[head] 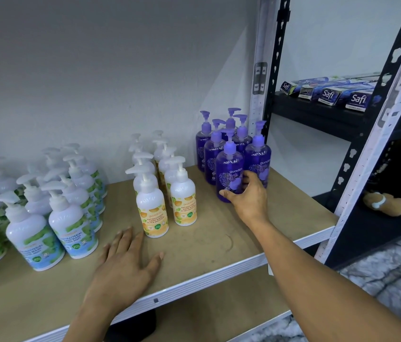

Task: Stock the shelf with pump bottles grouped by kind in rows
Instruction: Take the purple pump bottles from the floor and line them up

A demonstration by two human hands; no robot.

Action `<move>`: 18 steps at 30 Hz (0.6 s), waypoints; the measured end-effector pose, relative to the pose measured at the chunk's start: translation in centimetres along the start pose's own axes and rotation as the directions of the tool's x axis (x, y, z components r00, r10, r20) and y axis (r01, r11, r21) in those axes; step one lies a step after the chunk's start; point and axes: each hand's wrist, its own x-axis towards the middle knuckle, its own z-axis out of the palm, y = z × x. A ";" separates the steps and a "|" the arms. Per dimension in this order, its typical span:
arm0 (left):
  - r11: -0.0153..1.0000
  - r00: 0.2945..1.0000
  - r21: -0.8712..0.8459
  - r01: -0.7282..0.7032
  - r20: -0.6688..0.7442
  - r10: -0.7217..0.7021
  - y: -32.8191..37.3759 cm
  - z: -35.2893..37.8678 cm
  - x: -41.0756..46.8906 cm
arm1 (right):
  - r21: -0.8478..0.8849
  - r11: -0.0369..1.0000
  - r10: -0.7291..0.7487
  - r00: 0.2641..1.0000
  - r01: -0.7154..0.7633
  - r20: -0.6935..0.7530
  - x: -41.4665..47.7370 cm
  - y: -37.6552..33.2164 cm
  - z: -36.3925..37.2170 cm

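The right hand (248, 198) reaches across the tan fibreboard shelf (207, 240) and grips the front translucent purple pump bottle (229, 166) low on its body, with the thumb at the left of the label and the fingers curled round the right side. That bottle stands upright at the front of a cluster of matching purple pump bottles (210, 154), set in two rows at the right end of the shelf near the white upright post (260, 95).

The left hand (125, 265) lies palm down on the board near the front edge, fingers straight and spread, holding nothing. Its fingertips end just beside the nearest white pump bottle with an orange label (152, 211); whether they touch it I cannot tell. The orange-labelled bottles run in two rows toward the wall, between the two hands.

Further left, well apart from the right hand, stand white pump bottles with green and blue mint labels (71, 228), also in rows. On the black metal rack (317, 112) to the right lie blue toothpaste boxes (330, 95), and a brown plush toy (384, 203) sits on a lower level
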 end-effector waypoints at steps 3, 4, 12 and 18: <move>1.000 1.000 0.002 0.003 0.005 -0.003 -0.1 0.1 0.0 | -0.001 1.000 -0.016 1.000 0.016 -0.003 -0.1 0.0 -0.1; 1.000 1.000 0.001 0.004 0.005 -0.004 -0.1 0.1 0.0 | -0.001 1.000 -0.021 1.000 0.021 0.000 -0.2 -0.1 -0.1; 1.000 1.000 0.000 -0.002 0.001 0.002 -0.3 0.4 0.2 | 0.027 1.000 -0.006 0.999 0.004 0.048 0.0 0.1 -0.2; 1.000 1.000 -0.003 0.006 -0.001 -0.006 -0.5 0.6 0.4 | 0.043 0.999 -0.003 0.999 0.002 0.035 0.2 0.2 0.0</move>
